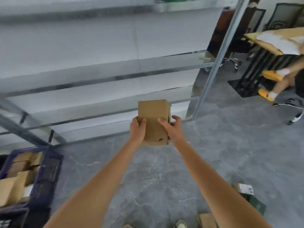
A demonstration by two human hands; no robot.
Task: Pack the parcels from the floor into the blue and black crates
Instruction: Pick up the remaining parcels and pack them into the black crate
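Observation:
A brown cardboard parcel (153,112) is held out in front of me, above the grey floor, with both arms stretched forward. My left hand (137,129) grips its left side and my right hand (171,127) grips its right side. The blue crate (47,176) stands on the floor at the lower left and holds several cardboard parcels (18,175). A dark crate (11,218) shows at the bottom left corner. More parcels lie on the floor at the lower right: one with a white label (245,189) and a brown one (208,220).
Metal shelving (98,69) with pale shelves fills the left and middle; its upright post (213,66) slants at the right. Another person's legs in yellow slippers (271,75) are at the far right beside a table (278,41) and chair bases. A green box (256,205) lies by my feet.

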